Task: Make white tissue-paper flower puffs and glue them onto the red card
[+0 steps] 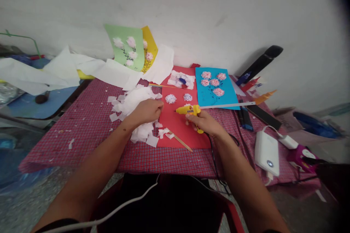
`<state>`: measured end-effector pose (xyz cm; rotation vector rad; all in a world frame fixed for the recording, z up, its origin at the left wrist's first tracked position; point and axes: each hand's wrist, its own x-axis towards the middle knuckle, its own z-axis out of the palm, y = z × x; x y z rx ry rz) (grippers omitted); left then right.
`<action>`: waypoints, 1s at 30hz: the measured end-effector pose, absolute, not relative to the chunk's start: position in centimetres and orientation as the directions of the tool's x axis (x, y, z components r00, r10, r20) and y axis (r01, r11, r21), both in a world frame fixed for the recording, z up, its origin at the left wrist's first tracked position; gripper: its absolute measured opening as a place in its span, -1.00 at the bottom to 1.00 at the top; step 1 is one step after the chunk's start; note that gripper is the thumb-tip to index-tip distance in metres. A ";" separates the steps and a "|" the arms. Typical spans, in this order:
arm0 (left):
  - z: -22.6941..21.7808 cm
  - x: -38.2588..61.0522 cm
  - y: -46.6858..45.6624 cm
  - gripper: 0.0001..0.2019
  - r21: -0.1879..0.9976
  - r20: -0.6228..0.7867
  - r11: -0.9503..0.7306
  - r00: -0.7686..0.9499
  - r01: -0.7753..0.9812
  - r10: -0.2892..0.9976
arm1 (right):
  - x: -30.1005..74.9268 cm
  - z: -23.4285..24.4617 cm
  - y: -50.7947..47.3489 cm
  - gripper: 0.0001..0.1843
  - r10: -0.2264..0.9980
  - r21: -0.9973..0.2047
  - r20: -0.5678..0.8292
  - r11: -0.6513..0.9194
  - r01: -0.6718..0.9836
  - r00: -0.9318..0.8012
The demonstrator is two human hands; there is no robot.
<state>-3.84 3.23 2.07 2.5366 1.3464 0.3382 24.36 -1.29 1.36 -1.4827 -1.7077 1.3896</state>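
My right hand grips a yellow glue gun with a long glue stick out of its back; the nozzle points left over a red paper sheet. My left hand is closed, resting on a heap of white tissue squares at the sheet's left edge; what its fingers pinch is hidden. Two small tissue flowers lie on the red sheet beyond the nozzle. A thin wooden stick lies on the sheet's near part.
A blue card with pink flowers lies right of the red sheet. Green and yellow flower cards lean on the wall. A white power bank, a purple device and dark tools sit at the right on the checked tablecloth.
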 end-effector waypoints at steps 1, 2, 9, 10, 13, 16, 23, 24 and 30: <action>2.0 -3.9 3.2 -0.82 0.326 0.088 -0.542 0.546 0.775 0.833 | 24.4 1.3 -1.3 -0.57 0.925 -0.894 -0.248 -0.104 0.437 -0.289; 2.0 -3.9 3.3 -0.83 0.327 0.088 -0.543 0.547 0.773 0.832 | 24.5 1.2 -1.2 -0.56 0.926 -0.891 -0.247 -0.102 0.442 -0.285; 1.9 -3.9 3.2 -0.83 0.325 0.093 -0.546 0.548 0.772 0.831 | 24.5 1.3 -1.3 -0.56 0.922 -0.883 -0.253 -0.096 0.460 -0.293; 1.9 -3.9 3.2 -0.83 0.323 0.094 -0.545 0.546 0.774 0.832 | 24.4 1.3 -1.3 -0.55 0.922 -0.882 -0.253 -0.095 0.462 -0.294; 1.9 -3.9 3.2 -0.83 0.319 0.100 -0.550 0.549 0.772 0.830 | 24.4 1.4 -1.4 -0.55 0.922 -0.879 -0.254 -0.095 0.467 -0.292; 1.9 -3.9 3.3 -0.83 0.313 0.100 -0.550 0.549 0.774 0.830 | 24.3 1.7 -1.5 -0.55 0.920 -0.866 -0.268 -0.100 0.489 -0.286; 2.0 -3.9 3.2 -0.84 0.311 0.100 -0.541 0.540 0.781 0.836 | 24.1 2.3 -1.6 -0.53 0.920 -0.863 -0.277 -0.112 0.493 -0.277; 2.0 -3.9 3.2 -0.84 0.313 0.101 -0.540 0.537 0.782 0.837 | 24.1 2.3 -1.6 -0.52 0.920 -0.861 -0.281 -0.116 0.496 -0.272; 1.9 -4.0 3.2 -0.85 0.314 0.108 -0.543 0.539 0.779 0.836 | 24.2 2.0 -1.6 -0.53 0.924 -0.871 -0.273 -0.120 0.476 -0.268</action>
